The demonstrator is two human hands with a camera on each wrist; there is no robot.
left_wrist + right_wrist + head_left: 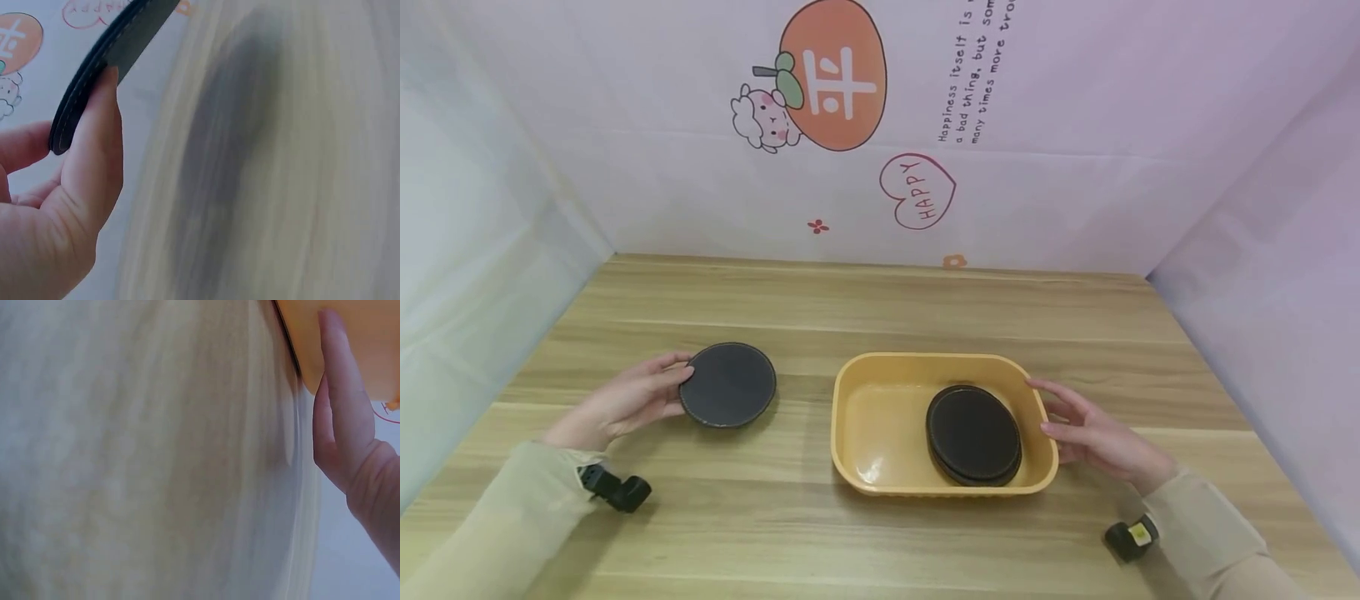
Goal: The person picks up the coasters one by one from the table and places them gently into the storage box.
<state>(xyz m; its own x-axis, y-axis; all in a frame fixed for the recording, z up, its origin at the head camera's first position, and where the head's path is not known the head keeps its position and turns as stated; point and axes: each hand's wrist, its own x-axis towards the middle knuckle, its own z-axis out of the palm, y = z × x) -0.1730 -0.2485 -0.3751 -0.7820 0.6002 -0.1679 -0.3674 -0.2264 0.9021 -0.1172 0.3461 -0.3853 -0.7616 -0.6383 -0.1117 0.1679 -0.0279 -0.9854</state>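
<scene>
My left hand pinches a round black coaster by its left edge, thumb on top. The left wrist view shows this coaster edge-on, with pale stitching along its rim, held above the table between the thumb and fingers. On the right, my right hand touches the right end of a yellow plastic basin, its fingers fairly straight. Its thumb lies along the outer wall in the right wrist view. Inside the basin, at its right side, sits a stack of black round coasters.
The wood-grain table runs back to a white printed cloth hanging behind it. More cloth hangs on both sides. A small dark device is strapped to each wrist. Bare tabletop lies between the held coaster and the basin.
</scene>
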